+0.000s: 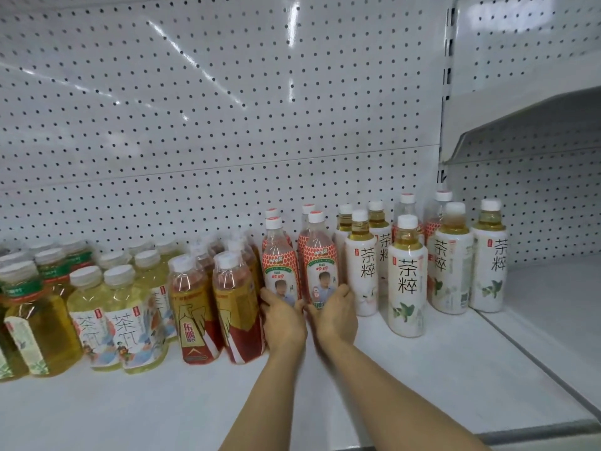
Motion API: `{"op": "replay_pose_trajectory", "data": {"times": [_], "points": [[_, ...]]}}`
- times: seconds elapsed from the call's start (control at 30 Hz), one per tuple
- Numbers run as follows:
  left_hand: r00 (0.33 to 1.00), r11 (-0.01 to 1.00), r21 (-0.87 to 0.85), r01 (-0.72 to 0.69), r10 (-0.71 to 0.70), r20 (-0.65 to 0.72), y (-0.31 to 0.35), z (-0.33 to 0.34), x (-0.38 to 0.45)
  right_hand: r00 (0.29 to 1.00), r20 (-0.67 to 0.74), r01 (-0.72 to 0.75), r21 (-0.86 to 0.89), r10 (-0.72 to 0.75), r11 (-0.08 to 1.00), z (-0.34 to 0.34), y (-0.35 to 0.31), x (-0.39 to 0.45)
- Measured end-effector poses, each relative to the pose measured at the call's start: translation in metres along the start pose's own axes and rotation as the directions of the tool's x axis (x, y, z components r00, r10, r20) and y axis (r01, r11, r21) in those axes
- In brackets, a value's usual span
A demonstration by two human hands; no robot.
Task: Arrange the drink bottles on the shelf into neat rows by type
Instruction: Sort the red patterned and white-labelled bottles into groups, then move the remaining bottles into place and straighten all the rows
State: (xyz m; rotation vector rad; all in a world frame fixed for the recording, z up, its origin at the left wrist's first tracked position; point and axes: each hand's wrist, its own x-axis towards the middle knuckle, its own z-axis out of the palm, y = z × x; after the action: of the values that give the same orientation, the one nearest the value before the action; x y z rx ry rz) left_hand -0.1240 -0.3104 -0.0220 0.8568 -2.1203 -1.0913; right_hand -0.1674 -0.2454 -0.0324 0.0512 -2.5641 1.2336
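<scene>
White shelf (439, 369), white pegboard (195, 125) dotted black. Pale yellow tea bottles (136, 320), red-and-gold energy drinks (195, 314), red honeycomb-patterned bottles (281, 265), white-labelled amber teas (407, 278).

Drink bottles (320, 255) | white-capped, upright, on white shelf (130, 411) | rows by label: green, yellow, red-gold, pink; white-labelled ones loosely grouped rightmost

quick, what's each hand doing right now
Left hand: fingers curled round the base of the left pink bottle.
Right hand: fingers curled round the base of the right pink bottle.
</scene>
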Motion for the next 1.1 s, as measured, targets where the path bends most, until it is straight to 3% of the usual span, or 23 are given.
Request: {"op": "replay_pose_trajectory", "data": {"times": [0.17, 0.37, 0.53, 0.7, 0.83, 1.03, 1.1], "points": [[1.000, 0.998, 0.056, 0.000, -0.002, 0.031, 0.001, 0.006, 0.008, 1.000, -0.027, 0.008, 0.007, -0.008, 1.000, 0.007, 0.002, 0.001], [0.998, 0.998, 0.025, 0.050, -0.051, 0.035, -0.004, 0.010, -0.005, 0.997, 0.071, 0.020, 0.031, -0.022, 0.999, -0.013, 0.009, -0.007], [0.988, 0.984, -0.081, 0.156, -0.157, 0.002, 0.017, 0.013, -0.028, 0.989, 0.032, 0.146, -0.108, -0.144, 0.983, -0.061, 0.028, -0.027], [0.975, 0.980, -0.075, -0.182, 0.170, -0.145, 0.048, 0.021, -0.083, 0.953, -0.118, 0.257, -0.172, -0.279, 0.951, -0.120, 0.061, -0.030], [0.845, 0.861, -0.023, -0.509, 0.494, -0.203, 0.068, 0.034, -0.115, 0.931, -0.197, 0.266, -0.208, -0.307, 0.941, -0.161, 0.095, -0.016], [0.608, 0.599, -0.116, -0.792, 0.762, -0.223, 0.128, 0.060, -0.147, 0.921, -0.261, 0.229, -0.241, -0.290, 0.943, -0.214, 0.137, 0.020], [0.597, 0.579, -0.147, -0.802, 0.791, -0.134, 0.146, 0.081, -0.158, 0.928, -0.233, 0.235, -0.235, -0.289, 0.943, -0.228, 0.149, 0.034]]}}
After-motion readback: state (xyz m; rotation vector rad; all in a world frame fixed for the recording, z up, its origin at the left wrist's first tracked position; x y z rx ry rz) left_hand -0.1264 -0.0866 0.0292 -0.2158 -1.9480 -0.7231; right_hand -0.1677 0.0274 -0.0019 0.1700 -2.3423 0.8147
